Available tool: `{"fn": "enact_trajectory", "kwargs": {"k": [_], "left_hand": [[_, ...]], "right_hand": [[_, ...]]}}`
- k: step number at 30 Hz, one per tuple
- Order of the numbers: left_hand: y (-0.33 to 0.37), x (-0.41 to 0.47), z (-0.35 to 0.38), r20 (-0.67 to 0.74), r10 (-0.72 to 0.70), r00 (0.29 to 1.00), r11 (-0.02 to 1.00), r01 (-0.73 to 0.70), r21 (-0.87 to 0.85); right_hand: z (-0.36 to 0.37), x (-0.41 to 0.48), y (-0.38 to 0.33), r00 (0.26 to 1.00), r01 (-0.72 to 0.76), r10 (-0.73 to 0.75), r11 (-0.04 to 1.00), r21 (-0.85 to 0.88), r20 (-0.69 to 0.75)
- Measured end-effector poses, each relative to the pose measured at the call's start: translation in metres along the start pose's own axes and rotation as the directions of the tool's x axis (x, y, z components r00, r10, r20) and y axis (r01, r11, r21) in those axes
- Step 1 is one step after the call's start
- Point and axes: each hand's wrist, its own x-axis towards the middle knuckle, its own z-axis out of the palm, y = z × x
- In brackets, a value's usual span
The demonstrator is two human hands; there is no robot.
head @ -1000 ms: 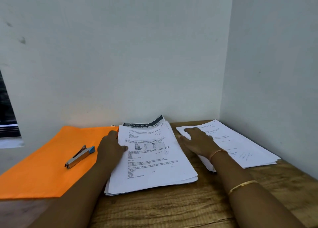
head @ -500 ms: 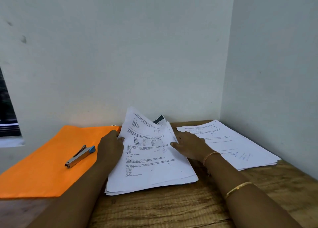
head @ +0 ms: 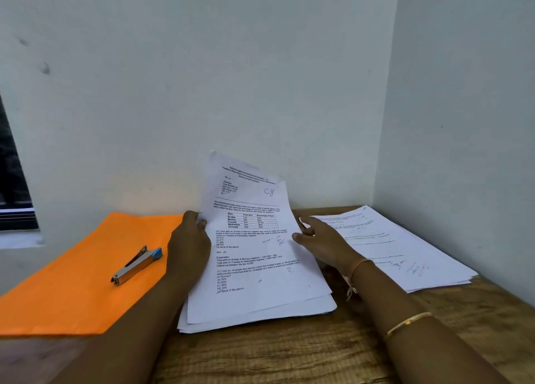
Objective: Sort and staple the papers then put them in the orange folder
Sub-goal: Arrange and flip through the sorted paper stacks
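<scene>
Head view, forward and down, at a wooden table set into the corner of two pale walls.

Centre: a stack of papers lies flat on the table just in front of me. Its top sheet is printed with text and a small table and carries a handwritten "C8" near the upper right. The sheet's far end stands raised and curls toward the back wall, while its near end rests on the stack.

My left hand grips the left edge of the top sheet. The fingers are curled, and the thumb tip lies on the printed face. My right hand holds the opposite edge, with the thumb on the front of the sheet and the longer fingers reaching behind it. I therefore have the sheet pinched at both sides. A thread bracelet sits at the right wrist, and a thin gold bangle sits farther up the forearm.

Left: the orange folder lies closed and flat on the table. Its right edge runs under my left forearm and meets the stack. A stapler, metal with a blue end, rests on top of the folder, lying diagonally, close to my left hand but apart from it.

Right: a second pile of papers lies flat beside the side wall, slightly fanned, apart from the central stack. Its top page bears print and faint handwriting too small to read.

Far left: the dark edge of a window.
</scene>
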Motion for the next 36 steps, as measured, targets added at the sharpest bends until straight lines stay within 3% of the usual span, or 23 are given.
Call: {"fn": "enact_trajectory", "kwargs": {"k": [10, 14, 17, 21, 24, 28, 36], "left_hand": [[0.006, -0.003, 0.001, -0.007, 0.004, 1.0, 0.994, -0.005, -0.11], [0.004, -0.004, 0.001, 0.015, -0.004, 1.0, 0.99, 0.007, -0.143], [0.001, -0.004, 0.004, 0.097, 0.013, 0.995, 0.992, -0.001, -0.123], [-0.002, -0.005, 0.009, 0.226, 0.036, 0.973, 0.984, 0.005, -0.18], [-0.007, -0.002, 0.01, 0.264, 0.041, 0.964, 0.986, 0.003, -0.164], [-0.01, -0.001, 0.01, 0.264, 0.084, 0.961, 0.996, -0.076, -0.041], [-0.013, 0.0, 0.013, 0.337, 0.143, 0.931, 0.978, -0.185, 0.095]], "right_hand": [[-0.003, 0.005, -0.001, 0.993, -0.113, 0.118, 0.978, 0.172, -0.019], [-0.013, 0.002, -0.002, 0.984, -0.177, 0.171, 0.951, 0.254, 0.045], [-0.019, 0.004, 0.0, 0.982, -0.19, 0.187, 0.976, 0.107, 0.032], [-0.025, 0.013, 0.009, 0.973, -0.208, 0.189, 0.967, -0.147, -0.135], [-0.037, 0.014, 0.018, 0.951, -0.227, 0.181, 0.959, -0.167, -0.251], [-0.054, 0.004, 0.025, 0.842, -0.396, 0.221, 0.872, -0.287, -0.491], [-0.068, -0.004, 0.052, 0.752, -0.583, 0.334, 0.738, -0.339, -0.568]]}}
